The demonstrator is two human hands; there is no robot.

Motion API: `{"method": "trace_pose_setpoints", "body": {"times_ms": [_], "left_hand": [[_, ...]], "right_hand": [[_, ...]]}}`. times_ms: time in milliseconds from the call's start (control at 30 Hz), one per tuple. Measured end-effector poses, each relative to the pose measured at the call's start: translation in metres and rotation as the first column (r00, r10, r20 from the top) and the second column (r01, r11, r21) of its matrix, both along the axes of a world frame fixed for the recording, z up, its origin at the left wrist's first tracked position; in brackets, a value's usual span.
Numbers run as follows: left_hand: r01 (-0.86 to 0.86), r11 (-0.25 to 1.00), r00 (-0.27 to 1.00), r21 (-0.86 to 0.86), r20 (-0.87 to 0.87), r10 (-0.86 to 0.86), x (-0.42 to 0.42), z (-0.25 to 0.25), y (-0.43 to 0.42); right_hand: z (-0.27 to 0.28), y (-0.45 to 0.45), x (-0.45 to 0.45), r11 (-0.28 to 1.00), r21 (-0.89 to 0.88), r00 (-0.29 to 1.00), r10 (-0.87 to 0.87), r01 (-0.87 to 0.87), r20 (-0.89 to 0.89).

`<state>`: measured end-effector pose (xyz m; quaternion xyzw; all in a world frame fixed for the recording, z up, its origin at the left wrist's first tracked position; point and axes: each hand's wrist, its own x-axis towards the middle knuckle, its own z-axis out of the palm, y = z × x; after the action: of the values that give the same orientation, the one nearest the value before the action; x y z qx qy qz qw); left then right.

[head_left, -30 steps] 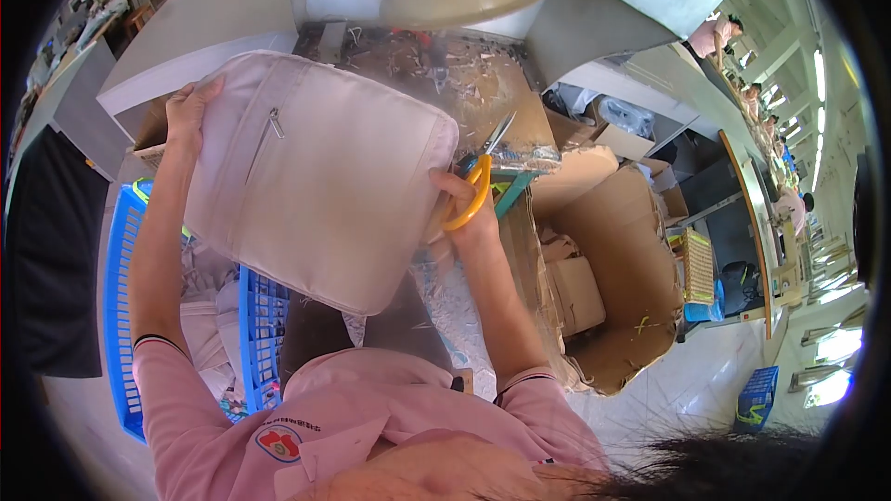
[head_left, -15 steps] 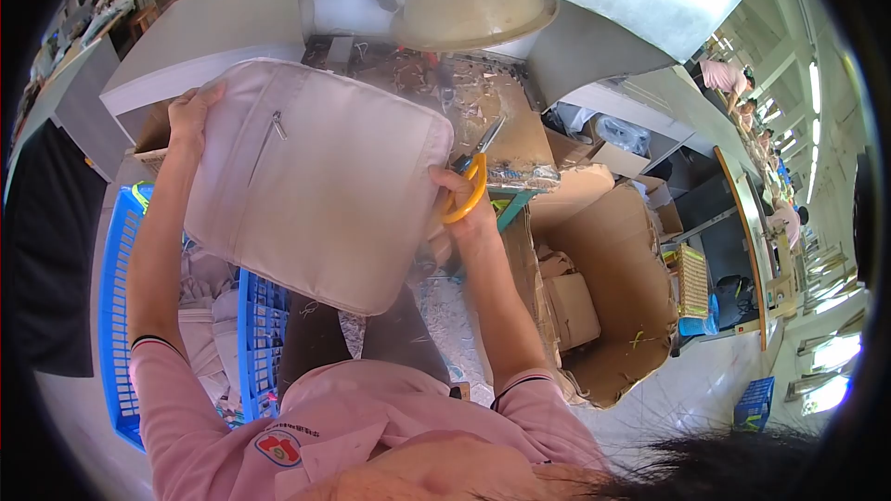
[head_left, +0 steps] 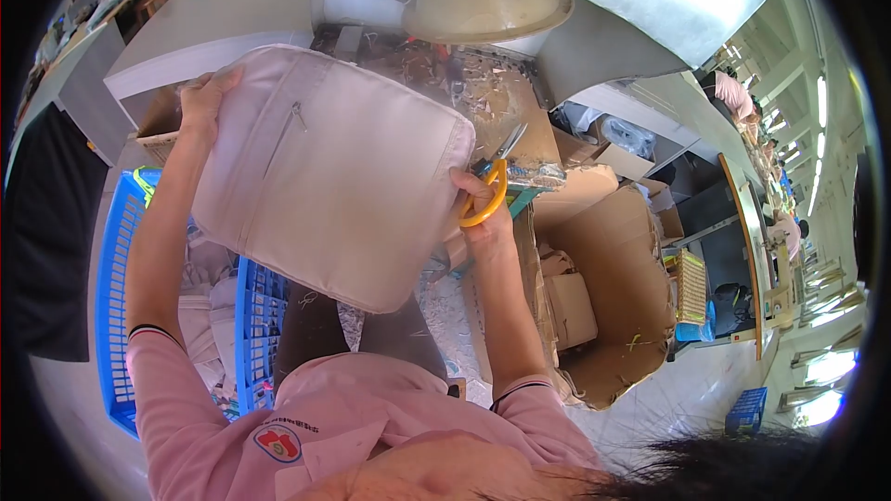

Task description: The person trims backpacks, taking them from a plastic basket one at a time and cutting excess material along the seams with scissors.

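Note:
A pale grey fabric panel with rounded corners and a zipper [head_left: 334, 181] is held up in front of me, tilted. Its zipper pull [head_left: 298, 115] shows near the upper left. My left hand [head_left: 210, 104] grips the panel's left upper edge, the fingers partly behind it. At the right edge, my right hand [head_left: 483, 209] pinches the panel between thumb and fingers. Yellow-handled scissors [head_left: 501, 181] hang on that same hand, blades pointing up and away from the cloth. Loose threads dangle at the panel's bottom edge.
A blue plastic basket [head_left: 116, 306] with pale fabric pieces stands at my left. On the right is a large open cardboard box [head_left: 622, 269]. Ahead lies a worn worktable [head_left: 506, 97] with scraps beneath a metal hood. Other people [head_left: 733, 95] work far right.
Both hands and the panel have shifted slightly right and up in view. The scissors move along with my right hand. The grip on the panel looks the same.

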<state>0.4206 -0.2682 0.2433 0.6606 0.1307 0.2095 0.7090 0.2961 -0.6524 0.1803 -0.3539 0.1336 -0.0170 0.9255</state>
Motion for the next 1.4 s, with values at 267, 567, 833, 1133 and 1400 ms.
{"method": "trace_pose_setpoints", "body": {"times_ms": [267, 567, 833, 1133, 1400], "left_hand": [[0.093, 0.996, 0.985, -0.011, -0.144, -0.094, -0.031, -0.043, 0.034], [0.138, 0.972, 0.876, -0.192, -0.434, -0.21, -0.11, -0.127, 0.06], [0.196, 0.941, 0.935, -0.277, -0.236, -0.264, -0.141, -0.152, 0.064], [-0.082, 0.997, 0.89, 0.007, -0.449, 0.076, -0.258, -0.218, 0.02], [0.027, 0.865, 0.736, -0.501, -0.576, -0.356, -0.319, -0.183, -0.072]], "right_hand": [[0.013, 0.021, -0.035, 0.95, -0.31, 0.992, 0.014, 0.026, 0.127], [-0.026, 0.039, -0.051, 0.955, -0.296, 0.996, 0.032, -0.005, 0.088], [-0.025, 0.051, -0.043, 0.992, -0.113, 0.996, -0.057, 0.049, -0.072], [-0.023, 0.066, -0.046, 0.987, -0.126, 0.985, -0.118, 0.102, -0.127], [-0.016, 0.067, -0.045, 0.982, -0.182, 0.985, -0.084, 0.056, -0.151]]}}
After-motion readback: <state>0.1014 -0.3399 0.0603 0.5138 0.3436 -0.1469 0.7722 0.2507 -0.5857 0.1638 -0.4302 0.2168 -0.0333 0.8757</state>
